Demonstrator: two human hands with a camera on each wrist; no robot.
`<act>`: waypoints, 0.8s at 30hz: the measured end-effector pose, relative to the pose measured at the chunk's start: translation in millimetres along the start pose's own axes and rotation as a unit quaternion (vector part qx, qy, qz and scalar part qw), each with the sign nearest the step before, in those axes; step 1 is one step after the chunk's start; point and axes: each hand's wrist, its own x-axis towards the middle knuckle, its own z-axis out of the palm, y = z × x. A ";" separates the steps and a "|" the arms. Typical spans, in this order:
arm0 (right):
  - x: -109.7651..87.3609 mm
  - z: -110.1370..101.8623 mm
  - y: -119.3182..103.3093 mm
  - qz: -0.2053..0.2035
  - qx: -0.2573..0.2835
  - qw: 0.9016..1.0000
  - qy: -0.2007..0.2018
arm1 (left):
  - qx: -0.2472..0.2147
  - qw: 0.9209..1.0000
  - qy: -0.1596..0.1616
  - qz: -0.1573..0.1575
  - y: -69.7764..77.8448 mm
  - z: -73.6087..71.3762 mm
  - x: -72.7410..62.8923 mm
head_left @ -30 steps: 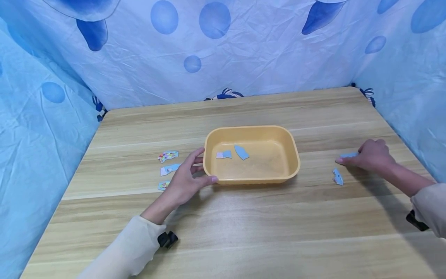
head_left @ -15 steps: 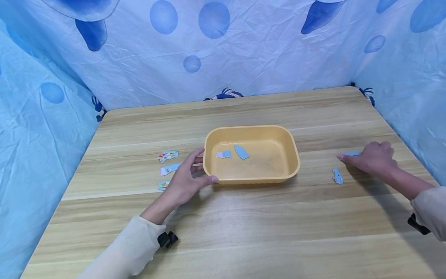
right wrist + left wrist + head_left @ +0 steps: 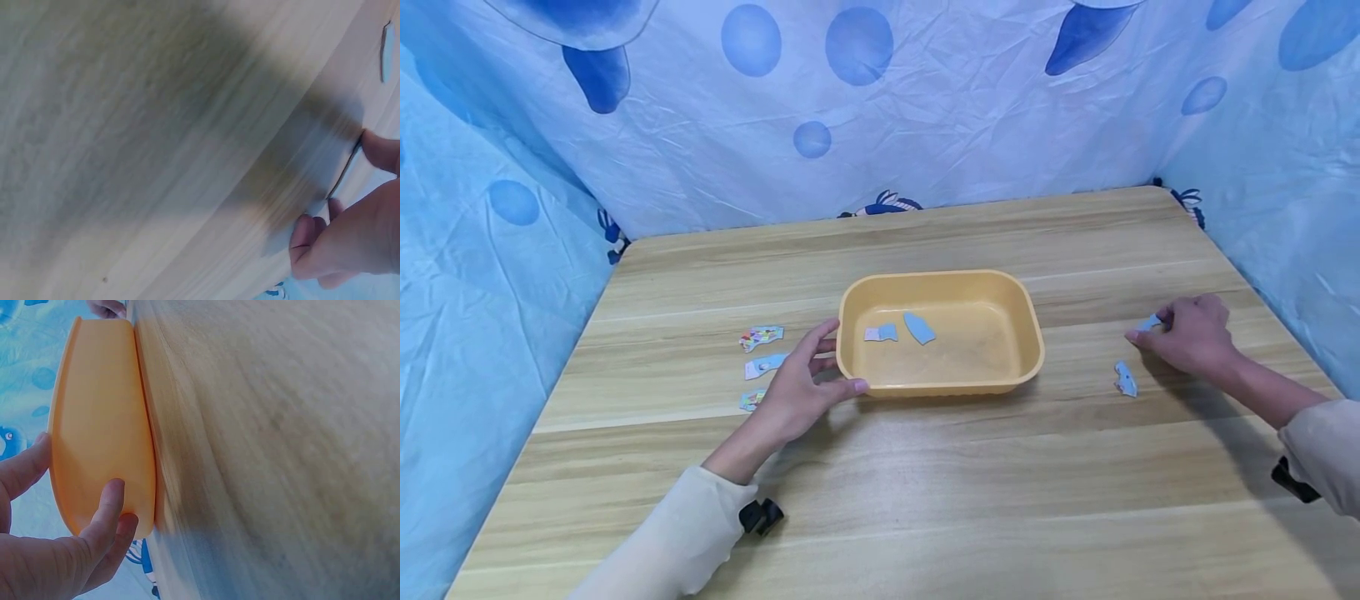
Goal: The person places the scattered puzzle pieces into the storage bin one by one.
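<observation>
A shallow yellow plastic basin (image 3: 940,388) stands mid-table with two flat puzzle pieces inside, one pink and blue (image 3: 881,332), the other plain blue (image 3: 919,327). My left hand (image 3: 797,387) holds its left end, thumb at the front rim and fingers along the outer wall (image 3: 103,412). At the right, my right hand (image 3: 1193,335) pinches a thin blue puzzle piece (image 3: 1150,322) between thumb and fingers; the right wrist view shows it edge-on, tilted close over the wood. Nearer me lies a second blue piece with dark marks (image 3: 1126,379).
Left of the basin, three printed puzzle pieces form a column: a multicoloured one (image 3: 762,337), a pink-and-blue one (image 3: 765,366), and a lower one (image 3: 751,400) partly hidden by my left hand. Blue patterned curtains (image 3: 925,142) border the wooden table (image 3: 970,483).
My right thumb and fingers have closed on the blue puzzle piece, which has turned and tilted up from lying flat. My left hand and the basin have not moved.
</observation>
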 end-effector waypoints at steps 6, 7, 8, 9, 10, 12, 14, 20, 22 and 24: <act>7.0 2.6 5.3 -0.029 0.022 0.999 0.002 | -0.002 1.000 -0.002 0.001 -0.2 -0.3 -0.2; 7.9 2.7 6.0 -0.034 0.025 0.999 0.003 | -0.003 1.000 -0.002 0.001 -0.3 -0.3 -0.2; 8.8 2.8 6.7 -0.039 0.029 0.999 0.003 | -0.003 1.000 -0.002 0.001 -0.3 -0.4 -0.3; 9.7 2.7 7.3 -0.043 0.032 0.999 0.002 | -0.003 1.000 -0.001 0.002 -0.4 -0.4 -0.4; 10.6 2.8 7.4 -0.048 0.036 0.998 0.003 | -0.003 1.000 -0.001 0.002 -0.5 -0.5 -0.5; 12.2 3.0 7.7 -0.056 0.045 0.997 0.004 | -0.003 1.000 -0.001 0.003 -0.7 -0.5 -0.6; 13.9 1.8 7.4 -0.062 0.059 0.996 0.003 | -0.004 1.000 -0.001 0.004 -1.0 -0.5 -0.6; 17.9 -10.1 2.9 -0.055 0.116 0.991 -0.043 | -0.002 1.000 -0.001 0.004 -1.3 -0.1 -0.3; 18.3 -14.9 -0.1 -0.043 0.127 0.989 -0.066 | -0.002 1.000 0.000 0.005 -1.4 0.2 -0.1; 18.4 -19.0 -2.6 -0.028 0.137 0.987 -0.084 | -0.001 1.000 0.000 0.005 -1.5 0.5 -0.2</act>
